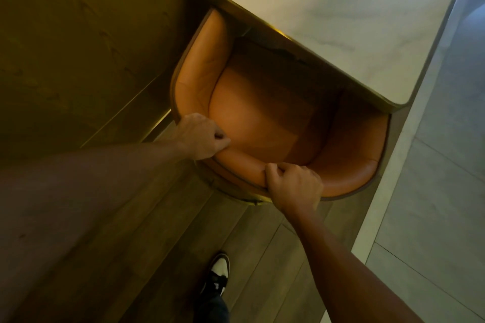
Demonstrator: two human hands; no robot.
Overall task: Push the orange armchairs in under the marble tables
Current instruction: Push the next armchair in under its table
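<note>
No text, label, brand, number or sign can be read anywhere in this view; every surface in sight shows only plain, unmarked material.

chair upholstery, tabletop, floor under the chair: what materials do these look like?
Armchair: looks like smooth orange leather or faux leather; soft sheen, creases, padded rolled rim; which one is unclear.
Tabletop: pale stone, probably polished marble; faint grey veining.
Floor: apparently matte wood-look planks with long seams; real wood or laminate unclear.
</note>
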